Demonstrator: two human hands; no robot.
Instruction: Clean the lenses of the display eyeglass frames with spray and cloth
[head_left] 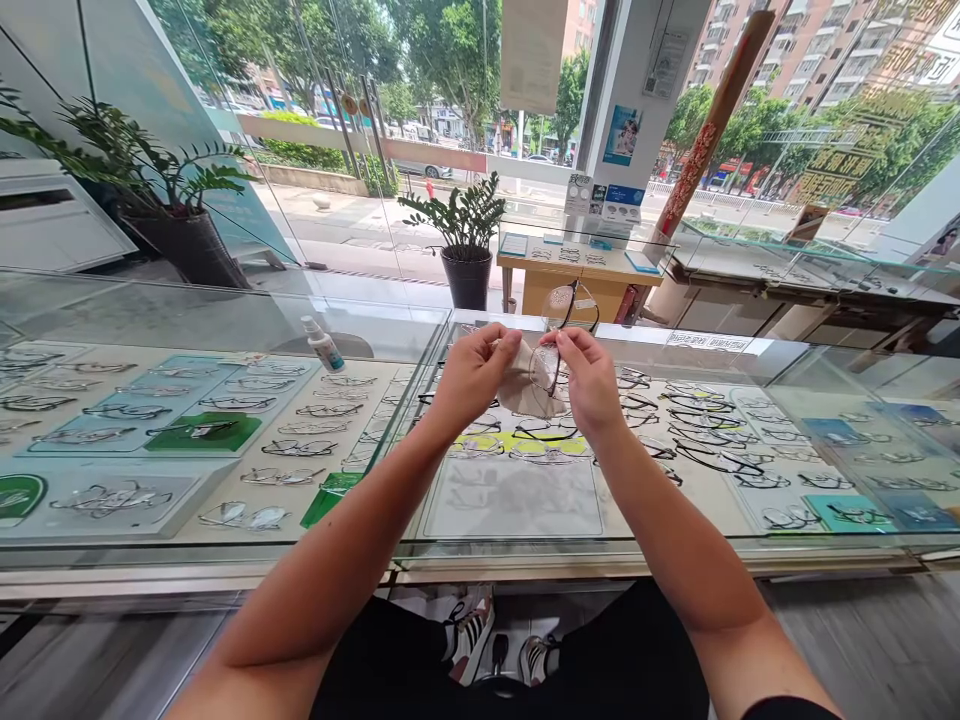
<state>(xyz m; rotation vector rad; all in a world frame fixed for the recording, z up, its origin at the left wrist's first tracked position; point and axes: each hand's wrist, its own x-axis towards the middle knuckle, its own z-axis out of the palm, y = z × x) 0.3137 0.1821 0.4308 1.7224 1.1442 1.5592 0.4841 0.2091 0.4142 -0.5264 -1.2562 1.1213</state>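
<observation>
Above the glass display counter, my right hand (pixel 591 378) is closed on a pair of eyeglasses (pixel 556 372) with a thin dark frame. The glasses are turned on end, one lens above the other, and droplets speckle the lenses. My left hand (pixel 474 375) pinches a light beige cloth (pixel 521 392), held right beside the lower lens. The cloth hangs down behind and below the glasses; whether it touches the lens I cannot tell. To the left, a white spray bottle (pixel 324 346) stands on the counter top.
Under the counter's glass (pixel 517 500) lie rows of eyeglasses (pixel 697 410). A potted plant (pixel 465 245) and a wooden display table (pixel 570 285) stand beyond it, before the window. Another potted plant (pixel 180 235) is at the far left. Glass edges run along the counter.
</observation>
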